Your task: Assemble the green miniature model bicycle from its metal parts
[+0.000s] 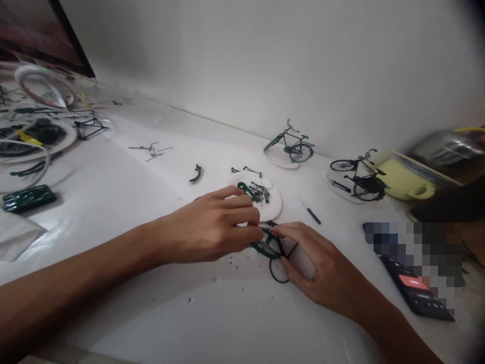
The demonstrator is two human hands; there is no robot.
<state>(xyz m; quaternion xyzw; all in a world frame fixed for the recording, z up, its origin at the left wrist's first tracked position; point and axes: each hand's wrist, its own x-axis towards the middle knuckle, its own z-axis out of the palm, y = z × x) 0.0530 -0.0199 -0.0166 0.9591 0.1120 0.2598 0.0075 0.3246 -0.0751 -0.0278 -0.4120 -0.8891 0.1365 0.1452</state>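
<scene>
A small dark green model bicycle [270,246] is between my two hands, just in front of a white paper plate [276,205]. My left hand [223,225] reaches in from the left, its fingers bent and its fingertips closed at the bicycle's green wheel. My right hand [316,258] grips the frame from the right between thumb and fingers. A thin dark ring-shaped wheel [278,270] shows below, partly behind my right thumb. The plate bears small green and grey parts [261,192].
Two model bicycles [290,144] [364,177] stand at the back right. A screwdriver [310,211] and a phone [409,278] lie to the right, near a yellow pot [403,177]. Green parts [196,173], grey parts [152,149] and a green packet [28,198] are on the left.
</scene>
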